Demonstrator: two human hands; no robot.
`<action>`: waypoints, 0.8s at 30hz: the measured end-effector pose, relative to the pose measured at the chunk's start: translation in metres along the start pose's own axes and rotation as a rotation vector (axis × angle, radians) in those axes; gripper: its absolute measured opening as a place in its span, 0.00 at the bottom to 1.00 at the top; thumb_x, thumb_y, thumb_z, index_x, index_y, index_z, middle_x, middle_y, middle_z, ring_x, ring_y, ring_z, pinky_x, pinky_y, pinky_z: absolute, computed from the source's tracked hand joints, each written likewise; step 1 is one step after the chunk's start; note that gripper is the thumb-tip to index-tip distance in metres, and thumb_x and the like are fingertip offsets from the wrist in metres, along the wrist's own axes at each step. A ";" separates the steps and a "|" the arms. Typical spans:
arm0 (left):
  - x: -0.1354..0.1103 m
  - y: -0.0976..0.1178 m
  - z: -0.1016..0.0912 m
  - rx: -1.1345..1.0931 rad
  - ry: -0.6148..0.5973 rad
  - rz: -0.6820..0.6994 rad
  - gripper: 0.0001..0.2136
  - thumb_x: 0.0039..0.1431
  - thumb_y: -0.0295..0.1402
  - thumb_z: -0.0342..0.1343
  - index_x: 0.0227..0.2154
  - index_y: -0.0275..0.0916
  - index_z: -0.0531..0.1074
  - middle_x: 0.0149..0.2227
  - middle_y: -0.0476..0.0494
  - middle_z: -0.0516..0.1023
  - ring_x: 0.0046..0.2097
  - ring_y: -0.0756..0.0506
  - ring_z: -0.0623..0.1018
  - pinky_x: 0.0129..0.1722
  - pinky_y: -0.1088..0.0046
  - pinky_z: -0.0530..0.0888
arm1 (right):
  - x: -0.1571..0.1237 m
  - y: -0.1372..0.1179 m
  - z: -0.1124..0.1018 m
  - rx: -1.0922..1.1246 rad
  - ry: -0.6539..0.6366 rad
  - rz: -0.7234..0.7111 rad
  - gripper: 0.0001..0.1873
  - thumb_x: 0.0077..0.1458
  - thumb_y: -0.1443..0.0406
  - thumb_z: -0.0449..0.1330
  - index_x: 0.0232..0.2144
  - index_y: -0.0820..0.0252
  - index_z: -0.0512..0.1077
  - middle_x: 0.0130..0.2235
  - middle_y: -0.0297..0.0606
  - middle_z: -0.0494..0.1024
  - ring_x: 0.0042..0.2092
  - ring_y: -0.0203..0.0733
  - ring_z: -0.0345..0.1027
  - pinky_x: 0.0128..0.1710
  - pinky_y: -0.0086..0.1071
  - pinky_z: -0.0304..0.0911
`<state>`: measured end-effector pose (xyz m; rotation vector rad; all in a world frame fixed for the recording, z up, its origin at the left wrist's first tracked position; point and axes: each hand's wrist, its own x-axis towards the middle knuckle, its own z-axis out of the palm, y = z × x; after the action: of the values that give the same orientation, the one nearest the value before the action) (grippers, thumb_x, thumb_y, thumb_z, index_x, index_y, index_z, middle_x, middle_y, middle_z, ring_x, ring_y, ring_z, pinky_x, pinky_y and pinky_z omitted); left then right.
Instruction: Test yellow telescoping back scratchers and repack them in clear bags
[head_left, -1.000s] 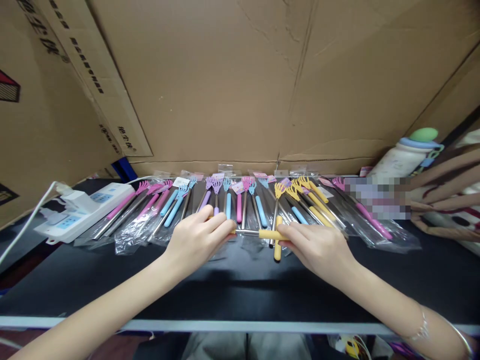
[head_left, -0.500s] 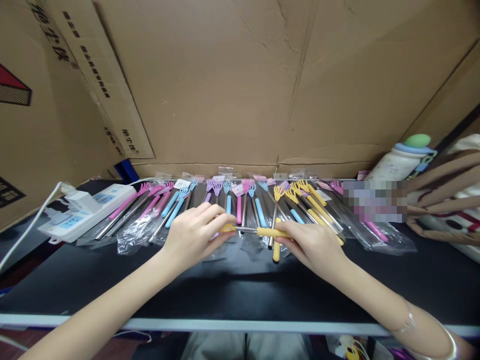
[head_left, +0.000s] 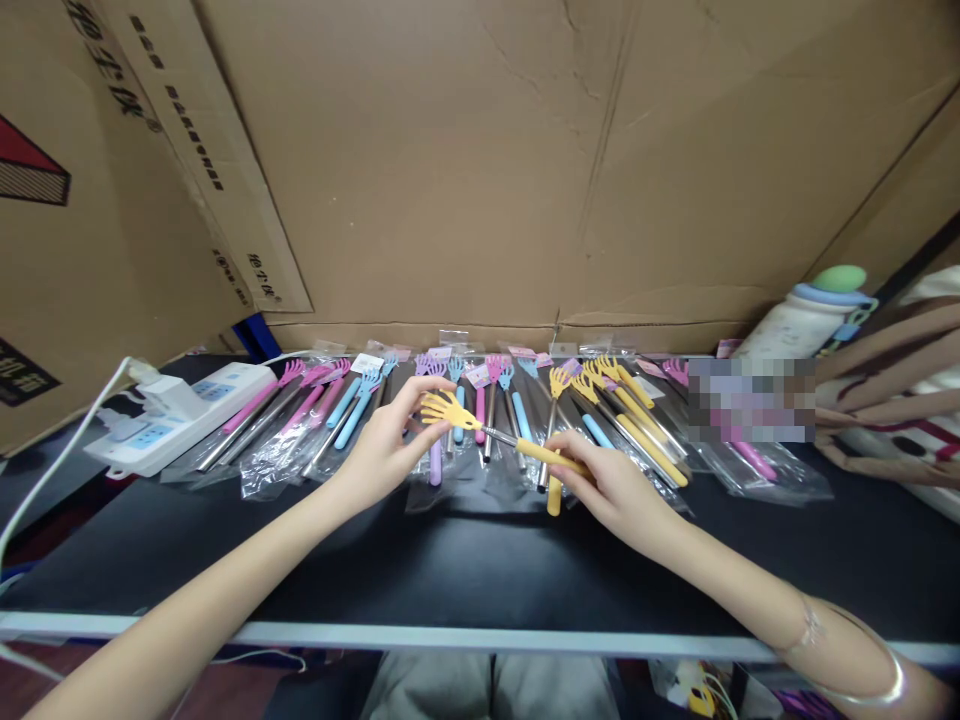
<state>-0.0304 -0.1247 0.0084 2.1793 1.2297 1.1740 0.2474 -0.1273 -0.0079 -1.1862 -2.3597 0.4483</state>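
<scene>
"Yellow, the one being held?"

"Yes: one yellow scratcher (head_left: 551, 455), just below centre at six o'clock, its claw (head_left: 448, 408) pointing between nine and ten, its handle between three and four."

"And the fingers?"

"The right hand (head_left: 622, 495) has thumb and fingers closed around the handle. The left hand (head_left: 394, 435) has its thumb and fingers curved about the claw; whether they press on it, I can't tell."

"How many others?"

"Counting visible heads along the far side of the black table (head_left: 480, 580), from nine o'clock round to three: three pink heads (head_left: 315, 375), five blue heads (head_left: 367, 382), two purple heads (head_left: 436, 367), another pink head (head_left: 495, 367) midway among the blues, four yellow heads (head_left: 559, 382), then a last pink head (head_left: 675, 370). Sixteen, though the clear bags (head_left: 270, 480) overlap and may hide more."

"Besides those?"

"One white power strip (head_left: 184, 415) near nine, one bottle (head_left: 787, 325) near three, two bracelets (head_left: 810, 625) on the right forearm at four."

"Any writing?"

"At ten, the cardboard (head_left: 450, 180) carries large Chinese characters (head_left: 112, 70) with an ® mark; smaller characters (head_left: 262, 278) run between nine and ten. The cards (head_left: 367, 365) in the bags are too small to read."
</scene>
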 end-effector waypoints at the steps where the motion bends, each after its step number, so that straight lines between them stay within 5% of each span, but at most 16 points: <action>1: 0.001 0.000 0.000 -0.068 -0.011 -0.008 0.14 0.61 0.37 0.50 0.49 0.41 0.61 0.46 0.43 0.71 0.42 0.48 0.74 0.38 0.74 0.72 | 0.000 -0.001 0.001 0.036 -0.019 -0.004 0.12 0.63 0.58 0.45 0.40 0.58 0.64 0.26 0.32 0.70 0.27 0.36 0.63 0.28 0.27 0.55; 9: 0.005 0.001 0.003 -0.313 -0.003 -0.048 0.11 0.59 0.36 0.52 0.44 0.40 0.63 0.38 0.46 0.71 0.38 0.48 0.74 0.37 0.74 0.72 | 0.002 -0.010 -0.002 0.311 -0.121 -0.010 0.17 0.63 0.55 0.44 0.37 0.61 0.66 0.29 0.33 0.68 0.30 0.35 0.63 0.33 0.28 0.57; 16: 0.006 0.002 0.002 -0.257 -0.009 -0.022 0.12 0.60 0.36 0.51 0.46 0.40 0.64 0.40 0.45 0.72 0.40 0.48 0.74 0.37 0.75 0.71 | 0.000 -0.005 0.005 0.679 -0.293 0.114 0.20 0.62 0.50 0.45 0.35 0.61 0.63 0.22 0.26 0.53 0.21 0.29 0.47 0.18 0.24 0.45; 19: 0.007 0.001 0.001 -0.166 -0.022 -0.007 0.13 0.60 0.36 0.50 0.46 0.39 0.64 0.41 0.44 0.73 0.40 0.47 0.74 0.36 0.75 0.71 | 0.001 -0.004 0.005 0.589 -0.261 0.086 0.19 0.62 0.51 0.45 0.34 0.60 0.63 0.24 0.28 0.57 0.23 0.30 0.52 0.21 0.24 0.49; 24: 0.005 0.000 -0.002 0.048 -0.125 0.031 0.10 0.61 0.36 0.49 0.43 0.39 0.65 0.37 0.46 0.75 0.36 0.49 0.74 0.35 0.74 0.69 | 0.003 -0.007 -0.002 0.134 -0.128 -0.018 0.18 0.64 0.56 0.43 0.31 0.60 0.66 0.27 0.34 0.70 0.29 0.35 0.64 0.30 0.27 0.56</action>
<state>-0.0303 -0.1203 0.0118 2.2773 1.1867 1.0128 0.2420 -0.1293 -0.0023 -1.1037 -2.4021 0.6837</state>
